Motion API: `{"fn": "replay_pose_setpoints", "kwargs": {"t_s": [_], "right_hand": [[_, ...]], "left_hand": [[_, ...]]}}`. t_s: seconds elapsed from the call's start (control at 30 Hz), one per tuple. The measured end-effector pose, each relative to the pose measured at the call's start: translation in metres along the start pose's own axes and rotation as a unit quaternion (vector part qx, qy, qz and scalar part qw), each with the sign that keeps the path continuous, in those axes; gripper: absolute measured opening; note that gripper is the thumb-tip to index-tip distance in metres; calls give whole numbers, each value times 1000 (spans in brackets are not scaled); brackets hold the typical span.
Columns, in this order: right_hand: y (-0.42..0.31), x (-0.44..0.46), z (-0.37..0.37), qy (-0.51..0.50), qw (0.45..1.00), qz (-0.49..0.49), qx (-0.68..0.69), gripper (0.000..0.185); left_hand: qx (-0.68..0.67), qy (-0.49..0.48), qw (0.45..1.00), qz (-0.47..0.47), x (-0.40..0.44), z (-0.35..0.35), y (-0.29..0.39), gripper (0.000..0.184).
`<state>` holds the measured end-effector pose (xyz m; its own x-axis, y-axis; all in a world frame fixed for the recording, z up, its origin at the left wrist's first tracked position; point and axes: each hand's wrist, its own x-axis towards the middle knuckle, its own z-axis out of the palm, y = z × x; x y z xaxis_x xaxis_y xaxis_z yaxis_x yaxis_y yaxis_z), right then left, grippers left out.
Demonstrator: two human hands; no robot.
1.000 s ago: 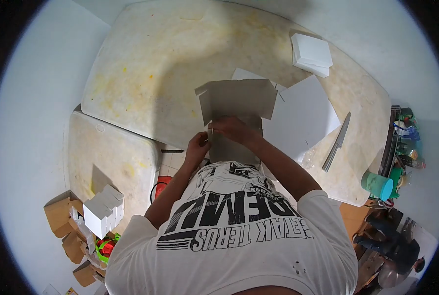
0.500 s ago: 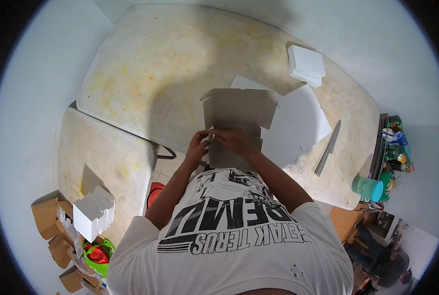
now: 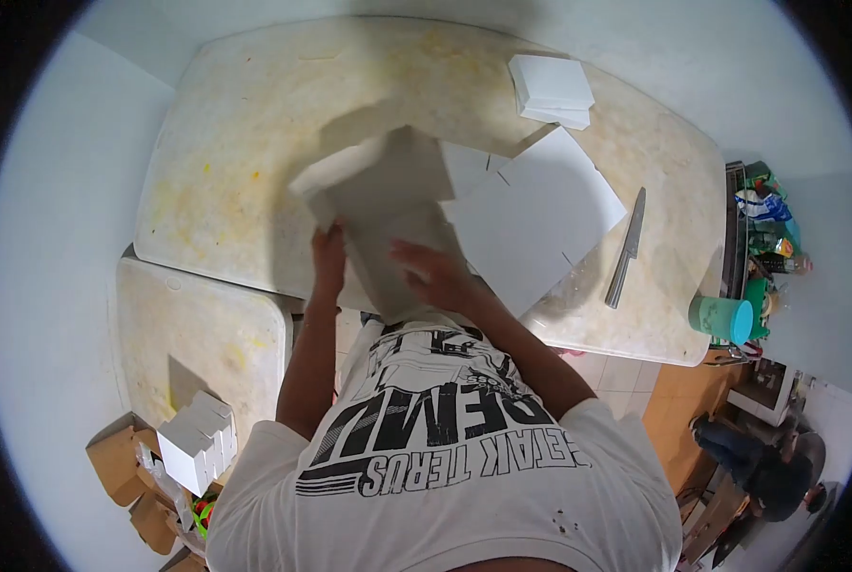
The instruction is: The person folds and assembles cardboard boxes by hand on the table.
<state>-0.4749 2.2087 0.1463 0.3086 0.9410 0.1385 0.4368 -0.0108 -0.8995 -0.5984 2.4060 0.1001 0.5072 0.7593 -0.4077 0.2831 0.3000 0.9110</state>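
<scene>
A grey-brown cardboard box [image 3: 388,186], partly folded with its flaps out, lies tilted in front of my body and is blurred by motion. Its left edge is gripped by my left hand [image 3: 328,255]. My right hand [image 3: 432,274] hovers over the lower part of the box with its fingers stretched out, holding nothing that I can see. Flat white cardboard sheets [image 3: 540,214] with slits lie just right of the box. Farther right rests a knife [image 3: 626,250], its blade pointing away from me.
Folded white boxes [image 3: 552,88] are stacked at the table's far side. More white boxes [image 3: 197,443] stand on the left table [image 3: 202,319], beside open brown cartons [image 3: 121,467]. A teal cup [image 3: 721,317] is at the right edge. Another person [image 3: 769,477] sits at lower right.
The box has swung left and turned, carried by my left hand. My right hand has come away from the left one and opened. The view has shifted slightly.
</scene>
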Motion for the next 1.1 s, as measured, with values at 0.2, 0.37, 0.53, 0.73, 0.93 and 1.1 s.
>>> {"fn": "replay_pose_setpoints", "kwargs": {"t_s": [0.2,0.37,0.53,0.73,0.93,1.1], "right_hand": [[25,-60,-88,184,940,114,-263,58],[18,-93,-78,-102,882,221,-404,86],[44,-111,-104,-127,888,192,-397,63],[17,-114,-155,-43,927,113,-354,55],[10,-114,-153,17,958,50,-283,49],[45,-131,-106,-88,936,51,-337,50]], "left_hand": [[-193,143,971,-4,17,-66,-16,32],[-220,199,955,-18,56,-133,-92,34],[-162,213,964,2,48,-134,-114,34],[-222,331,917,36,-33,-46,-86,20],[-154,298,942,8,-113,0,-115,23],[-116,297,947,-38,-177,-7,-114,23]]}}
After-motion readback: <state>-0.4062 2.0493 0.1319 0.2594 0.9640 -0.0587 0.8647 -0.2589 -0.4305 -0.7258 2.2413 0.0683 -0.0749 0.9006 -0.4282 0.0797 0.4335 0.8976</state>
